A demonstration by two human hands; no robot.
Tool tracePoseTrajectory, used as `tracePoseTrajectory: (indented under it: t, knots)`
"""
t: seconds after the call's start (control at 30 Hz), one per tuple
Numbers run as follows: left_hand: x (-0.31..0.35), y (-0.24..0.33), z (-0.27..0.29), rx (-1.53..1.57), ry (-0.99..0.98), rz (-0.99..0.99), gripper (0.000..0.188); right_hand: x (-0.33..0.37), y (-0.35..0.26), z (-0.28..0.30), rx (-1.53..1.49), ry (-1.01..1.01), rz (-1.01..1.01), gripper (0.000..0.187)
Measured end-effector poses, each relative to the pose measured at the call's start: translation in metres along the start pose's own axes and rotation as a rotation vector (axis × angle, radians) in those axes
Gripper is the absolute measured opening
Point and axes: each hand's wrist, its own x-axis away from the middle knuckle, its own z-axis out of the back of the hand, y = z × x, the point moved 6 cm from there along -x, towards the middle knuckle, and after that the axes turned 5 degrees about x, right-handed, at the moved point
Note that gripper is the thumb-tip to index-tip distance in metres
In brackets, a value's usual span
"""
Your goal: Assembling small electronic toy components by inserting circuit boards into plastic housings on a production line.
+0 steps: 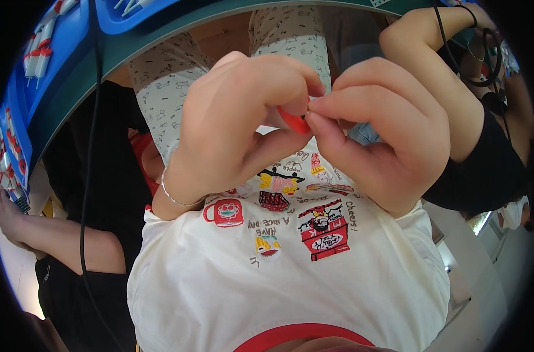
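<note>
In front of my chest, my left hand (237, 111) is closed, its thumb and fingers pinching a small red piece (294, 121) with a rounded shape. Most of that piece is covered by the fingers, so I cannot tell its kind. A dark spot shows on its right end. My right hand (384, 123) meets it there, thumb and forefinger pinched together at the edge of the red piece. Something tiny sits between those right fingertips, too small to name. Both hands are held up above my lap, off the table.
A dark green table edge (179, 28) curves across the top. Blue trays (65, 76) on it hold several white-and-red parts (39, 58) with thin stems. A black cable (90, 170) hangs down on the left. Other people sit close on both sides, a co-worker's arm (440, 82) at right.
</note>
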Motion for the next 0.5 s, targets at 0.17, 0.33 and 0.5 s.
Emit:
tracePoseTrajectory:
  t: [0.17,0.33,0.5]
  knots:
    - [-0.0052,0.0021,-0.0015,0.065,0.037,-0.003,0.048,-0.003,0.0034,0.003,0.012,-0.107,-0.077,0.017]
    - [-0.0053,0.0039,-0.0009,0.16,0.093,0.016,0.051,-0.0012,0.0031,0.0039,0.01,-0.183,0.04,0.026]
    - [-0.004,0.0013,0.001,0.235,0.128,0.015,0.052,0.0053,-0.0002,0.002,-0.119,-0.16,0.203,0.033]
